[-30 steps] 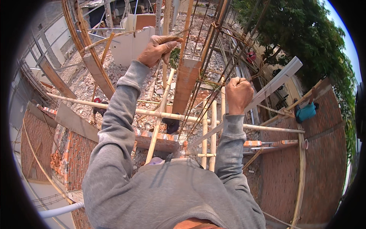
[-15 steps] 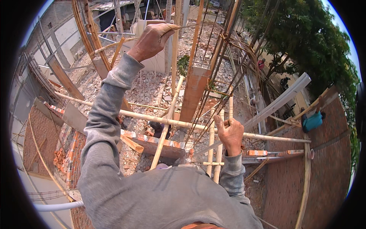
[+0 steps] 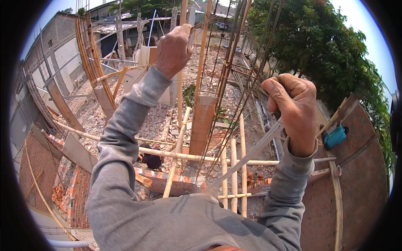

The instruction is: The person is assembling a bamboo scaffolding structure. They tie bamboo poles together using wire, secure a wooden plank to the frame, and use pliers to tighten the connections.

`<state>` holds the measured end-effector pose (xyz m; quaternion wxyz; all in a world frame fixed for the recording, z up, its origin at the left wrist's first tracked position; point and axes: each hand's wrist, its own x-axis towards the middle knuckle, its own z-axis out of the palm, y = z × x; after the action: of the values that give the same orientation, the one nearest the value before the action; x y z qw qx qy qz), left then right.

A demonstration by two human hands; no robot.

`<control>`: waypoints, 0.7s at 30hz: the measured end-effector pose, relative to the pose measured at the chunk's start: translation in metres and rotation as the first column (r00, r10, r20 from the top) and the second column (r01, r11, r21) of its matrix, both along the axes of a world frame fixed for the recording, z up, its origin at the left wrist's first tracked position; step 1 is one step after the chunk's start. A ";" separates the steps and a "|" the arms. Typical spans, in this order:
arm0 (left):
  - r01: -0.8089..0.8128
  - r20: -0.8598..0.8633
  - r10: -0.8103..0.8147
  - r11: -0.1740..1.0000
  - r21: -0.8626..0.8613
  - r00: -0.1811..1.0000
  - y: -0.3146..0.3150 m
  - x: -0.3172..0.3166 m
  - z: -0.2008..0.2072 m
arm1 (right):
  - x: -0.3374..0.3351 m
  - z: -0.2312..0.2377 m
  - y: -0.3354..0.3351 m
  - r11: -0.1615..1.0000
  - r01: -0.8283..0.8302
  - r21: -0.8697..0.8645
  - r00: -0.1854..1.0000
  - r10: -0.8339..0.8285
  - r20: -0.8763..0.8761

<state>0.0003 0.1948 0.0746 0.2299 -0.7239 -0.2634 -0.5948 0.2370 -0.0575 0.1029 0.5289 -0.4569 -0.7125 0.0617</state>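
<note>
My left hand point(image 3: 173, 51) is raised at the upper middle, its fingers closed on a thin brown strip point(image 3: 203, 24). The strip runs from the fist toward the tall steel rods point(image 3: 226, 67) of an upright column. To the right, my right hand point(image 3: 294, 109) is lifted too, thumb pressed against curled fingers. Whatever those fingers hold is too small or hidden to name. Behind and below the hands stands a brown formwork board point(image 3: 202, 125) at the foot of the rods. A long bamboo pole point(image 3: 211, 159) crosses below both hands.
Upright bamboo poles point(image 3: 233, 175) and a slanting pale grey bar point(image 3: 255, 151) stand near my right arm. Broken rubble point(image 3: 161, 119) covers the ground below. One person point(image 3: 151, 159) is low down behind the pole; another in turquoise point(image 3: 336, 137) is by the brick wall point(image 3: 360, 175).
My right hand has risen and moved right, away from the bamboo pole, its fingers now curled tighter. My left hand has shifted slightly right, still gripping the strip. The view has tilted up.
</note>
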 end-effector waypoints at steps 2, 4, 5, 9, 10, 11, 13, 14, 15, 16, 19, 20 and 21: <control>0.006 0.059 -0.003 0.998 -0.063 0.998 -0.012 -0.004 -0.025 | -0.010 0.009 0.039 1.000 0.011 -0.002 1.000 -0.011 -0.010; 0.015 0.072 -0.008 0.995 -0.095 0.997 -0.016 -0.010 -0.046 | -0.021 0.011 0.075 1.000 0.020 -0.022 0.998 -0.021 -0.051; 0.019 0.087 -0.009 0.993 -0.119 0.996 -0.017 -0.013 -0.055 | -0.027 0.012 0.091 1.000 0.003 -0.011 0.998 -0.004 -0.057; 0.025 0.102 -0.023 1.000 -0.016 0.995 -0.014 -0.024 -0.080 | -0.048 0.015 0.134 0.997 0.055 0.047 0.997 -0.052 -0.065; 0.027 0.113 -0.025 0.999 -0.019 0.993 -0.014 -0.025 -0.084 | -0.052 0.016 0.141 0.995 0.055 0.081 0.998 -0.052 -0.037; 0.032 0.122 -0.030 0.999 -0.022 0.992 -0.014 -0.025 -0.087 | -0.056 0.018 0.146 0.990 0.111 0.086 0.994 -0.110 -0.015; 0.041 0.147 -0.036 0.999 -0.028 0.988 -0.015 -0.024 -0.092 | -0.065 0.020 0.155 0.969 0.206 0.136 0.976 -0.214 0.045; 0.043 0.164 -0.038 0.999 -0.028 0.986 -0.016 -0.022 -0.094 | -0.070 0.020 0.159 0.952 0.262 0.156 0.960 -0.274 0.061; 0.046 0.182 -0.040 0.999 -0.028 0.983 -0.018 -0.020 -0.096 | -0.074 0.020 0.162 0.935 0.302 0.186 0.944 -0.320 0.074; 0.053 0.201 -0.045 0.998 -0.034 0.978 -0.020 -0.017 -0.098 | -0.078 0.019 0.165 0.911 0.360 0.200 0.919 -0.383 0.090; 0.056 0.236 -0.062 0.998 0.030 0.970 -0.034 -0.005 -0.105 | -0.090 0.017 0.169 0.864 0.460 0.206 0.868 -0.486 0.101; 0.065 0.256 -0.067 0.998 0.018 0.964 -0.040 0.000 -0.107 | -0.093 0.015 0.169 0.838 0.494 0.231 0.843 -0.527 0.110; 0.074 0.277 -0.072 0.997 0.006 0.958 -0.045 0.004 -0.110 | -0.094 0.014 0.168 0.807 0.542 0.233 0.807 -0.577 0.122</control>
<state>0.0047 0.1496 -0.0356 0.1670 -0.6433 -0.2674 -0.6977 0.1426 0.1103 0.1172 0.4947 -0.5992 -0.5942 -0.2077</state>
